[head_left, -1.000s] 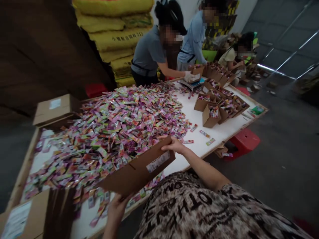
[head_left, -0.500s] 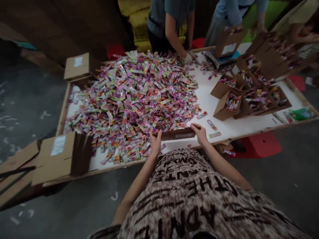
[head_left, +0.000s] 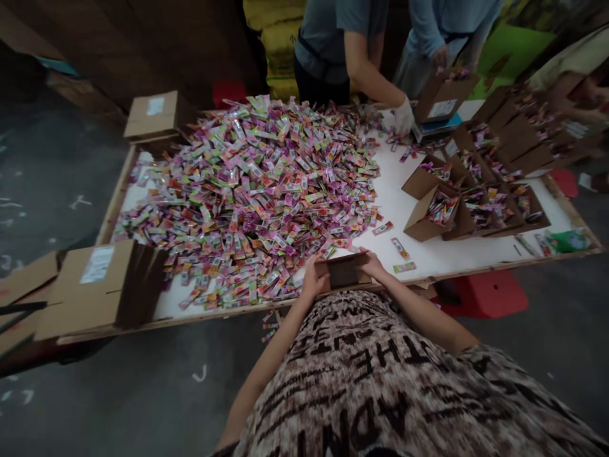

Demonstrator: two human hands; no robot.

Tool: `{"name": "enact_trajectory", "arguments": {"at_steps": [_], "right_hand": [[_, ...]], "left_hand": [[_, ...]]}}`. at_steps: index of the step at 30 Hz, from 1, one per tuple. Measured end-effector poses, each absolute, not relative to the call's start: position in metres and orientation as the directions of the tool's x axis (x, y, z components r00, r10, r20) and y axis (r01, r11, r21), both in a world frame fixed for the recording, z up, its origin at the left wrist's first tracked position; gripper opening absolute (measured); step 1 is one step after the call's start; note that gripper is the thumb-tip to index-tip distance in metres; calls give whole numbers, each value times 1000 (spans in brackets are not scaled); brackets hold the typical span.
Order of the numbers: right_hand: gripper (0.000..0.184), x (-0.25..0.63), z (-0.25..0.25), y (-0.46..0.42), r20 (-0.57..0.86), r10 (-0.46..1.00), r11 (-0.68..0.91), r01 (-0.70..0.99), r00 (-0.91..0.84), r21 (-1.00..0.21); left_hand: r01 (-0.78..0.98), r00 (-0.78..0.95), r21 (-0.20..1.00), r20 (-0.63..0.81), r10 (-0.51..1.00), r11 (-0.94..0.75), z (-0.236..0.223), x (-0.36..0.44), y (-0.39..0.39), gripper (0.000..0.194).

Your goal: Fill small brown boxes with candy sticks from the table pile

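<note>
At the table's near edge I hold a small brown cardboard box (head_left: 343, 271) between both hands, its dark hollow inside facing up toward me. My left hand (head_left: 314, 279) grips the box's left end, and my right hand (head_left: 373, 266) grips its right end. Just beyond the box spreads a big heap of small, colourful wrapped packets (head_left: 266, 190). A few loose packets (head_left: 399, 247) lie on the white tabletop (head_left: 385, 203) to the right of my right hand.
Several filled cartons (head_left: 438, 206) stand on the right. Flattened cardboard boxes (head_left: 95, 285) are stacked at the near left, more boxes (head_left: 152, 117) at the far left. Across the table a co-worker's gloved hand (head_left: 404, 117) is beside a scale (head_left: 438, 127). A red stool (head_left: 495, 295) stands below the edge.
The flat, narrow cardboard between my hands has opened into a box shape and tilted toward me. Across the table, the co-worker's gloved hand has moved right, toward the scale.
</note>
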State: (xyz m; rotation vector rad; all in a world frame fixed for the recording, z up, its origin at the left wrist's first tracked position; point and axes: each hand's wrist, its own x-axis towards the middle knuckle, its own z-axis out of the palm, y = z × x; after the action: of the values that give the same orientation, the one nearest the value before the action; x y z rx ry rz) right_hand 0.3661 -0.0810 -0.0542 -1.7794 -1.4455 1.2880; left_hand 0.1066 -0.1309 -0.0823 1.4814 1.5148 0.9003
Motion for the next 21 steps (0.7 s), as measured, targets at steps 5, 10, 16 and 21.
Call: {"name": "enact_trajectory", "arguments": {"at_steps": [5, 10, 16, 21], "right_hand": [[75, 392, -36, -116, -147, 954, -7, 471, -262, -882], [73, 405, -36, -138, -151, 875, 162, 573, -460, -804], [62, 391, -44, -125, -97, 934, 161, 648, -344, -745], [41, 375, -45, -124, -60, 974, 130, 753, -220, -644]], "left_hand": [[415, 188, 909, -45, 981, -37, -90, 93, -122, 52], [457, 406, 879, -71, 911, -136, -65, 61, -122, 43], [628, 510, 692, -20, 860, -356, -16, 84, -112, 22], [784, 527, 424, -70, 847, -453, -15, 122, -110, 26]]}}
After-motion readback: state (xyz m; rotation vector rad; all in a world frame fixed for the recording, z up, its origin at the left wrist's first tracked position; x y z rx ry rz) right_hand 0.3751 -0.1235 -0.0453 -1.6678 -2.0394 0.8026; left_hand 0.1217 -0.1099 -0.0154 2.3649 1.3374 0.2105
